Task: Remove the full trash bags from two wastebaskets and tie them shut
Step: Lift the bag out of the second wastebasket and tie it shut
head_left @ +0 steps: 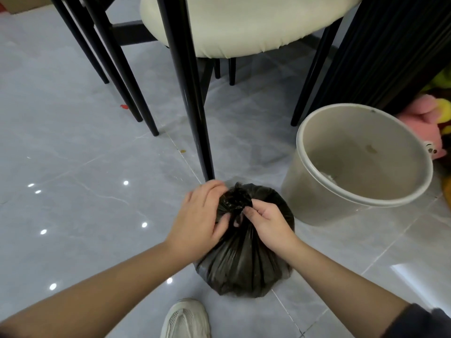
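A full black trash bag (244, 262) stands on the grey tiled floor in front of me, its top gathered into a bunch. My left hand (197, 218) wraps around the left side of the bunched neck. My right hand (266, 220) pinches the neck from the right with thumb and fingers. Just right of the bag stands a beige round wastebasket (317, 206), with no bag in it and a few stains and crumbs on its inside. No second wastebasket is in view.
A chair with a cream seat (244, 23) and black legs (192, 113) stands right behind the bag. More black legs stand at left. Plush toys (424, 123) lie at far right behind the basket. My white shoe (186, 318) is just below the bag.
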A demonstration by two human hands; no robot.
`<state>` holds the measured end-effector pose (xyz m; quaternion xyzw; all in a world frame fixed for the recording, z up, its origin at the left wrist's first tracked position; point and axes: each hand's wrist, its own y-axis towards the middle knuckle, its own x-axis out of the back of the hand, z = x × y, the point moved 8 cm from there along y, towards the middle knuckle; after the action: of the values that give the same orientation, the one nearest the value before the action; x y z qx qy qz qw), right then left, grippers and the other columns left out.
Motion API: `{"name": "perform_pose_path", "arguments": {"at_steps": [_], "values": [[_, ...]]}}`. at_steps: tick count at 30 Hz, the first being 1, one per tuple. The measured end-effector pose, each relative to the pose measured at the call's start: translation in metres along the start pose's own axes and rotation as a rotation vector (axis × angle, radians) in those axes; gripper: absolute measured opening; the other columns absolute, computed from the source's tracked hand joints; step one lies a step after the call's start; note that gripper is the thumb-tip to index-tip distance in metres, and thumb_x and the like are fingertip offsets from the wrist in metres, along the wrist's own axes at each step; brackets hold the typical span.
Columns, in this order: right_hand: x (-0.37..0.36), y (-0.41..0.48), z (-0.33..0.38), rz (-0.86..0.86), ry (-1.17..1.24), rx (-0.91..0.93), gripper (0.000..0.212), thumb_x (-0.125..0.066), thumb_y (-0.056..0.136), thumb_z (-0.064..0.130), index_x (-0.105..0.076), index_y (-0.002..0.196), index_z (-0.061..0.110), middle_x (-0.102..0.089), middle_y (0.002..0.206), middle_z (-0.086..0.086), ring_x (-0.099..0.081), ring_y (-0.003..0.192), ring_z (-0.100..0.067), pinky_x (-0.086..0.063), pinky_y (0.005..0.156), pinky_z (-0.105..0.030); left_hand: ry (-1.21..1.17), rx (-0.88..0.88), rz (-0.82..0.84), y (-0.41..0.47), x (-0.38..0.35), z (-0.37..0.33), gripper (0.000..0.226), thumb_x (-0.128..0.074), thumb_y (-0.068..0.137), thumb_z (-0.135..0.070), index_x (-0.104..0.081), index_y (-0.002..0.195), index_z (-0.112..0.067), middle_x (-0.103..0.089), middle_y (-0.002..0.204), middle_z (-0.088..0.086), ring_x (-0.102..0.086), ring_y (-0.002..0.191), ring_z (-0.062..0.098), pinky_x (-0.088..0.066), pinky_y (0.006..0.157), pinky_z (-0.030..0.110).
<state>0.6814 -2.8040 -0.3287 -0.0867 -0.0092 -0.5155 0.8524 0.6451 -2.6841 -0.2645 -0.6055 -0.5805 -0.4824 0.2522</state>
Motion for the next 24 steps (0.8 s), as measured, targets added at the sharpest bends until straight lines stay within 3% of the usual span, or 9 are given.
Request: {"name": "perform_pose_path", "arguments": {"at_steps": [6, 8, 10, 12, 15, 18, 21, 23, 24], "values": [[-0.011, 0.001, 0.002, 0.128, -0.178, -0.084, 0.055, -0.045, 0.098, 0.011, -0.051, 0.046, 0.029, -0.048, 0.045, 0.008, -0.046, 0.049, -0.001, -0.041, 0.064, -0.02, 0.585, -0.611, 0.125, 0.009, 0.008, -0.025, 0.071, -0.041, 0.083, -0.005, -0.023, 0.148, -0.028, -0.028, 0.154, 0.006, -0.033, 0.138, 0.029, -0.034, 0.106, 0.054], [-0.016, 0.002, 0.005, 0.175, -0.194, -0.111, 0.059, -0.044, 0.097, 0.012, -0.05, 0.041, 0.031, -0.044, 0.042, 0.009, -0.042, 0.047, -0.003, -0.04, 0.062, -0.025, 0.632, -0.672, 0.227, 0.009, -0.003, -0.024, 0.068, -0.04, 0.081, -0.005, -0.031, 0.145, -0.025, -0.053, 0.135, 0.008, -0.052, 0.121, 0.028, -0.041, 0.101, 0.052], [-0.022, 0.001, 0.002, 0.24, -0.224, -0.138, 0.049, -0.047, 0.096, 0.013, -0.052, 0.049, 0.023, -0.043, 0.046, 0.009, -0.04, 0.048, -0.006, -0.038, 0.061, -0.031, 0.557, -0.656, 0.29, 0.007, -0.012, -0.019, 0.042, -0.045, 0.081, -0.005, -0.053, 0.12, -0.019, -0.064, 0.09, 0.0, -0.062, 0.082, 0.021, -0.046, 0.084, 0.036], [-0.025, -0.002, -0.003, 0.31, -0.289, -0.156, 0.034, -0.048, 0.096, 0.019, -0.063, 0.066, 0.013, -0.045, 0.049, 0.009, -0.043, 0.051, -0.007, -0.039, 0.064, -0.033, 0.35, -0.451, 0.394, 0.011, -0.015, -0.005, 0.011, -0.052, 0.085, -0.013, -0.054, 0.089, -0.023, -0.058, 0.069, -0.006, -0.056, 0.062, 0.016, -0.042, 0.069, 0.026], [-0.02, -0.002, 0.004, 0.316, -0.407, -0.033, 0.026, -0.048, 0.096, 0.024, -0.068, 0.081, 0.016, -0.057, 0.059, 0.009, -0.054, 0.064, -0.002, -0.044, 0.077, -0.025, -0.407, 0.351, 0.593, 0.004, -0.028, 0.025, 0.029, -0.045, 0.098, -0.018, -0.051, 0.07, -0.016, -0.047, 0.055, -0.007, -0.041, 0.05, 0.011, -0.037, 0.052, 0.022], [-0.017, 0.004, 0.012, 0.255, -0.562, 0.159, 0.026, -0.044, 0.093, 0.031, -0.061, 0.076, 0.024, -0.06, 0.072, 0.014, -0.053, 0.08, 0.001, -0.04, 0.091, -0.03, -1.215, 0.955, 0.454, -0.019, -0.043, 0.018, 0.038, -0.036, 0.1, -0.017, -0.044, 0.064, -0.009, -0.035, 0.044, -0.002, -0.025, 0.036, 0.01, -0.022, 0.042, 0.02], [-0.021, 0.007, -0.001, 0.27, -0.544, 0.12, 0.03, -0.041, 0.093, 0.037, -0.062, 0.076, 0.023, -0.058, 0.074, 0.01, -0.049, 0.079, 0.0, -0.037, 0.092, -0.029, -1.383, 0.976, 0.215, -0.03, -0.04, 0.011, 0.036, -0.035, 0.101, -0.022, -0.06, 0.082, -0.005, -0.06, 0.072, 0.014, -0.032, 0.037, 0.011, -0.031, 0.045, 0.021], [-0.024, 0.007, -0.007, 0.316, -0.523, 0.075, 0.029, -0.044, 0.096, 0.034, -0.065, 0.078, 0.025, -0.062, 0.075, 0.001, -0.053, 0.078, -0.004, -0.035, 0.091, -0.021, -1.263, 0.871, 0.113, -0.032, -0.03, 0.016, 0.033, -0.037, 0.101, -0.021, -0.068, 0.103, -0.014, -0.071, 0.092, 0.006, -0.038, 0.042, 0.011, -0.039, 0.053, 0.022], [-0.024, 0.007, -0.008, 0.342, -0.501, 0.047, 0.028, -0.046, 0.096, 0.032, -0.065, 0.076, 0.029, -0.062, 0.074, -0.002, -0.054, 0.076, -0.006, -0.035, 0.089, -0.018, -1.1, 0.789, 0.1, -0.032, -0.024, 0.022, 0.031, -0.039, 0.101, -0.019, -0.068, 0.112, -0.021, -0.072, 0.084, 0.001, -0.042, 0.045, 0.01, -0.041, 0.056, 0.021]]}}
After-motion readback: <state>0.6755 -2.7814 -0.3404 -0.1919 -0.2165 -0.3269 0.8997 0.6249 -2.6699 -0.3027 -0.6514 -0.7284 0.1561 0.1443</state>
